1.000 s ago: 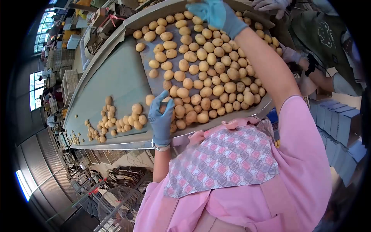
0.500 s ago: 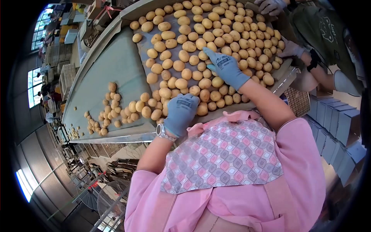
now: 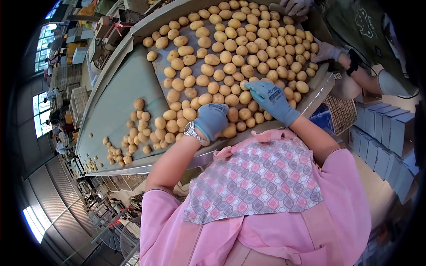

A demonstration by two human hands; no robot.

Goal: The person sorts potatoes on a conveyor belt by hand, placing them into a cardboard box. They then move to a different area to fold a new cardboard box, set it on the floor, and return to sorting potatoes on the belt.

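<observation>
Many yellow-brown potatoes (image 3: pixel 211 59) lie spread over a wide sorting surface before me. My left hand (image 3: pixel 212 119), in a blue-grey glove, rests low among those by the front edge. Its fingers are curled in, and whatever they hold is hidden under the palm. Farther right, my right hand (image 3: pixel 271 100) in a matching glove reaches over the potatoes. Its fingers are stretched leftward, with the fingertips beside a potato (image 3: pixel 245 97); the thumb is mostly hidden. A silver watch (image 3: pixel 191 130) circles my left wrist.
A green belt (image 3: pixel 128 84) carries more potatoes to the left. At the upper right, a co-worker's gloved hand (image 3: pixel 326 52) touches the table's far side, with their other hand (image 3: pixel 296 6) above. Blue-grey boxes (image 3: pixel 377 126) and a woven crate (image 3: pixel 341 114) stand at right.
My right hand has drawn back toward the front edge, its fingers closer together. My left hand stays low among the potatoes. The whole view has shifted slightly.
</observation>
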